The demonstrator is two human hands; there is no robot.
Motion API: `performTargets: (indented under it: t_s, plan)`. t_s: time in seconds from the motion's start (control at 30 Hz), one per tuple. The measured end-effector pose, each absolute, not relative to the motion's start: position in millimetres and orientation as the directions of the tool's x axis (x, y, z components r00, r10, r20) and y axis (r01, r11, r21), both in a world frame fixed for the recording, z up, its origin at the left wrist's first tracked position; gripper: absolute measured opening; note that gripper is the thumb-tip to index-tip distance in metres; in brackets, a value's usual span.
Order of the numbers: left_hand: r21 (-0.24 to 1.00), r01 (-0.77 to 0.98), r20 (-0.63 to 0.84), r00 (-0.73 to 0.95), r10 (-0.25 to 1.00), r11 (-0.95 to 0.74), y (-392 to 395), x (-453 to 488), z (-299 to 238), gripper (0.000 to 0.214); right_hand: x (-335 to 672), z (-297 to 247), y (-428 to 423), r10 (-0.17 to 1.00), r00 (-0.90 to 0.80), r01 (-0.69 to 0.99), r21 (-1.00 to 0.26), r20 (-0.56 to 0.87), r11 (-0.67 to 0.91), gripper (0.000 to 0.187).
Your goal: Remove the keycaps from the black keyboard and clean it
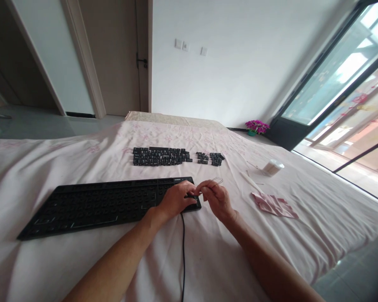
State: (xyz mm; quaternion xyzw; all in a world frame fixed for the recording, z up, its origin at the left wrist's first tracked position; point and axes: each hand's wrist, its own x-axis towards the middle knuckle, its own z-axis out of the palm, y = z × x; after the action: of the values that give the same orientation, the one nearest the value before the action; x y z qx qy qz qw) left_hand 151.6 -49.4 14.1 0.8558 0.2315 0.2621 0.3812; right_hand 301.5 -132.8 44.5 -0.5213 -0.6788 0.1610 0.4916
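A black keyboard (103,203) lies at a slant on the pink cloth, its keycaps off over most of the visible field. My left hand (178,197) rests over its right end, thumb and fingers apart, with the fingertips close to my right hand. My right hand (216,199) is closed in a pinch on a thin wire keycap puller (218,180), whose wire loop sticks out above the knuckles. What lies under the touching fingertips is hidden. Beyond the keyboard, loose black keycaps (160,157) lie in rows, with smaller groups of keycaps (202,158) to their right.
A clear tub of cotton swabs (273,167) lies at the right, with a few loose swabs (254,178) beside it. Nearer is a folded pink cloth (274,204). The keyboard's black cable (183,256) runs toward me over the pale pink bedspread (66,159).
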Motion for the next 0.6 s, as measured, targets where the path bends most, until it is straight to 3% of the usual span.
performTargets:
  t_s: [0.33,0.6]
  plan:
    - [0.727,0.186,0.305,0.775,0.554,-0.661,-50.6,148.6,13.7,0.020,312.3,38.8,-137.5,0.934,0.011,0.459,-0.831,0.357,0.313,0.027]
    - [0.722,0.180,0.286,0.802,0.525,-0.668,-50.9,148.8,14.8,0.021,312.5,30.4,-135.9,0.906,-0.169,0.511,-0.751,0.389,0.418,0.027]
